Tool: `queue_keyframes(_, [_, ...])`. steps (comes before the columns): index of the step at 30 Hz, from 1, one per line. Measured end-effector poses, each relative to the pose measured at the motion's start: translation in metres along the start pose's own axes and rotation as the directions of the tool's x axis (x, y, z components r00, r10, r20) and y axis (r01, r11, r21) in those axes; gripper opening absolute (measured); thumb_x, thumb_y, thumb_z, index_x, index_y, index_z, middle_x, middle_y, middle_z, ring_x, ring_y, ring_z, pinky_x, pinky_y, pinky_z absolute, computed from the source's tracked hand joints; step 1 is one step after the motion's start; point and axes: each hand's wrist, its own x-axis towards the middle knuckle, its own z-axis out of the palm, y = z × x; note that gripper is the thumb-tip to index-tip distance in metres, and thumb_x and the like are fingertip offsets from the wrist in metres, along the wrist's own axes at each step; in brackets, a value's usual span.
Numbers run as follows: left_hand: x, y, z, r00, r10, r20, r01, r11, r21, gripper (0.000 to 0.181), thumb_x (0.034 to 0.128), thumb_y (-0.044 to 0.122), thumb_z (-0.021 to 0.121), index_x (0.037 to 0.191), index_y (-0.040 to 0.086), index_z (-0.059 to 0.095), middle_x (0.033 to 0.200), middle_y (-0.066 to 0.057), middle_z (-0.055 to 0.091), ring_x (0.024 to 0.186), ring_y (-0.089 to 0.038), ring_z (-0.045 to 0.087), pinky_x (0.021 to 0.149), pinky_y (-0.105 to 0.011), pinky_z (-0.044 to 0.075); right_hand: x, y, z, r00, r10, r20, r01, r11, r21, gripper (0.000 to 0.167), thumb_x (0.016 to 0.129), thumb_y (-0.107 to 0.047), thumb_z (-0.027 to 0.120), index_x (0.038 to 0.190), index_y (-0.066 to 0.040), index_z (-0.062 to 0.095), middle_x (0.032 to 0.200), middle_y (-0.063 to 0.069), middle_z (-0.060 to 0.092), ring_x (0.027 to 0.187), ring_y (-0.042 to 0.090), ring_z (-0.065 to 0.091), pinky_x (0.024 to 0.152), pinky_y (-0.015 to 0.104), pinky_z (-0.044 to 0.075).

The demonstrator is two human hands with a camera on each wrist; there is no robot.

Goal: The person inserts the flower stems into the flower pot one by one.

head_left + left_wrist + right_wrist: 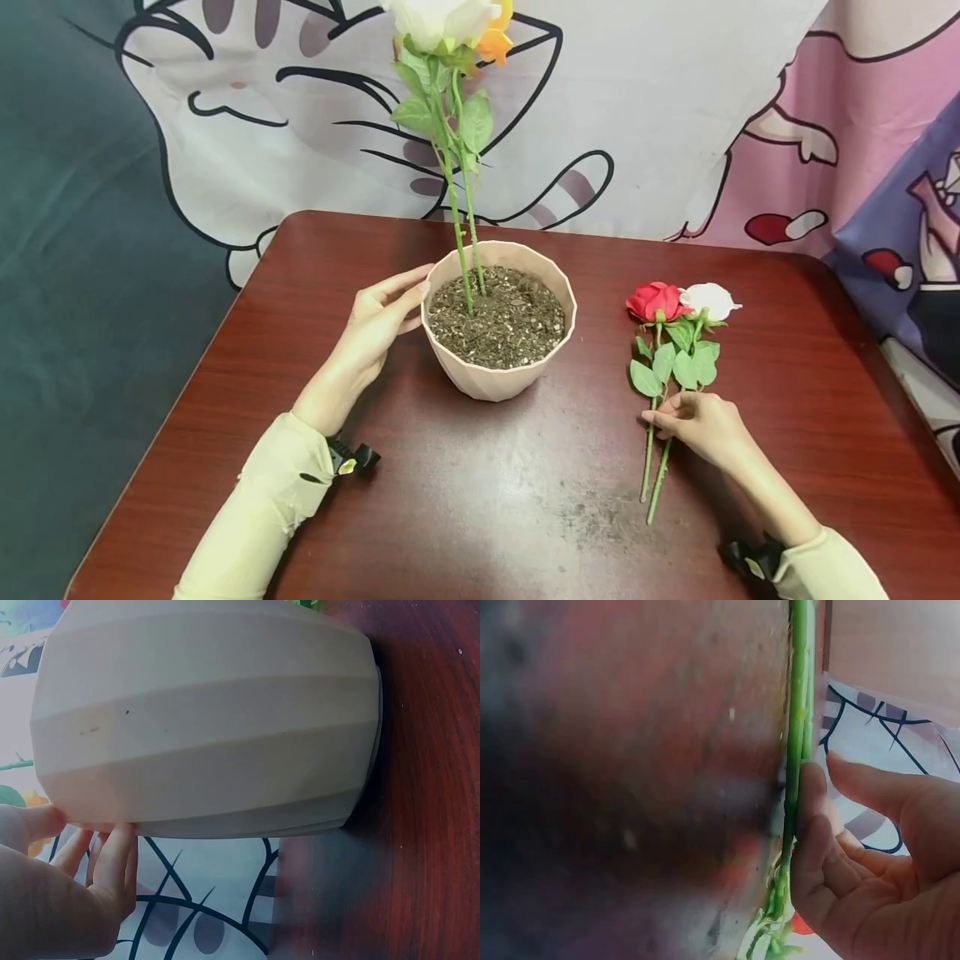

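A pale pink faceted flowerpot (498,379) filled with dark soil (502,333) stands on the table. Two stems rise from the soil, topped by a white rose (442,21) and an orange flower (495,37), both cut off by the frame's upper edge. My left hand (378,321) touches the pot's left side near the rim, fingers fairly straight. A red rose (656,302) and another white rose (708,302) lie side by side at right. My right hand (701,421) is at their green stems (799,712); its fingers touch them, while the thumb stands apart in the right wrist view.
The dark red wooden table (465,517) carries scattered soil crumbs (600,517) near its front. A cartoon cat curtain (675,125) hangs right behind the table's back edge. Black wrist cameras (352,458) are strapped at both cream sleeves.
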Motion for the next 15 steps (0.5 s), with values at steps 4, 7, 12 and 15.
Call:
queue_keyframes(4, [-0.001,0.0,0.001,1.0,0.0,0.007,0.0,1.0,-0.001,0.04,0.0924,0.022,0.06,0.131,0.013,0.056,0.128,-0.007,0.055,0.105,-0.011,0.058,0.08,-0.025,0.052,0.002,0.0,0.0,1.0,0.014,0.026,-0.013,1.0,-0.011,0.031,0.079,-0.043,0.072,0.073,-0.013,0.067,0.061,-0.007,0.067,0.066,0.01,0.062,0.058,0.025,0.04])
queue_keyframes(7, [-0.001,-0.001,0.002,1.0,-0.001,0.009,0.001,1.0,-0.003,0.039,0.0926,0.022,0.06,0.131,0.013,0.056,0.128,-0.008,0.055,0.106,-0.011,0.058,0.081,-0.025,0.052,0.006,0.002,-0.001,0.997,0.026,0.068,-0.025,1.0,-0.013,0.032,0.08,-0.043,0.071,0.07,-0.013,0.068,0.058,-0.006,0.067,0.062,0.01,0.059,0.054,0.024,0.039])
queue_keyframes(12, [-0.001,-0.001,0.002,1.0,0.014,0.006,-0.014,1.0,-0.004,0.039,0.0927,0.022,0.06,0.131,0.013,0.056,0.128,-0.007,0.055,0.106,-0.011,0.058,0.08,-0.024,0.052,0.013,0.005,-0.003,0.989,0.046,0.137,-0.049,0.999,0.016,0.033,0.08,-0.041,0.071,0.067,-0.012,0.066,0.056,-0.005,0.066,0.056,0.009,0.06,0.051,0.023,0.042])
queue_keyframes(15, [-0.001,0.0,0.0,1.0,0.016,0.0,-0.016,1.0,-0.003,0.039,0.0925,0.022,0.06,0.131,0.014,0.056,0.129,-0.007,0.055,0.105,-0.011,0.058,0.08,-0.024,0.052,0.017,0.005,-0.003,0.983,0.045,0.179,-0.061,0.995,0.085,0.029,0.08,-0.035,0.072,0.071,-0.008,0.067,0.058,-0.002,0.067,0.057,0.011,0.064,0.052,0.023,0.046])
